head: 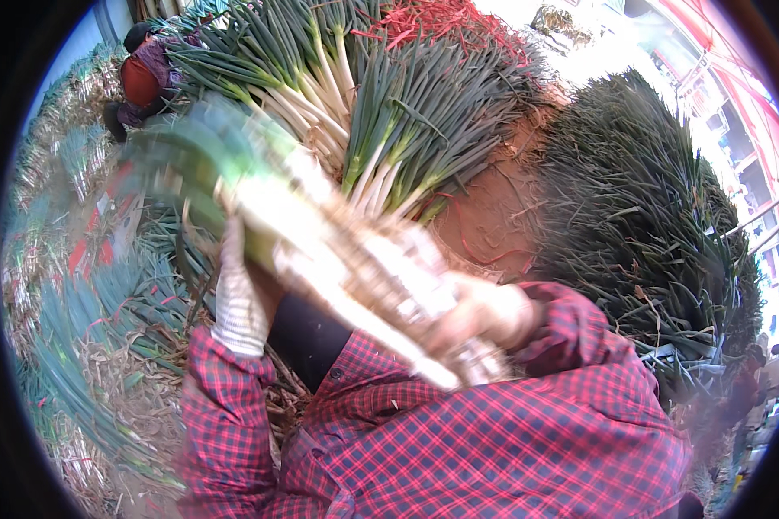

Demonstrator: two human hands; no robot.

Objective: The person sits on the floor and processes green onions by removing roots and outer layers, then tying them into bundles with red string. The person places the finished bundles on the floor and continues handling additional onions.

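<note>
A bundle of long green onions (337, 259) lies slantwise across my lap, blurred by motion, with its white stems towards me and its leaves to the upper left. My left hand (240, 298), in a pale knitted glove, grips it where the stems turn green. Near the root end my right hand (477, 311) is closed around the stems; it looks bare, though blur hides its fingers. Just beyond the bundle, loose green onions (389, 156) lie in a heap with their white ends nearest me.
Red ties (428, 23) lie on the far heap. A tall bank of dark green leaves (630, 214) stands right, beside bare brown ground (493, 207). More green onions (91, 324) cover the ground left, among dry husks. Another person (144, 78) crouches at upper left.
</note>
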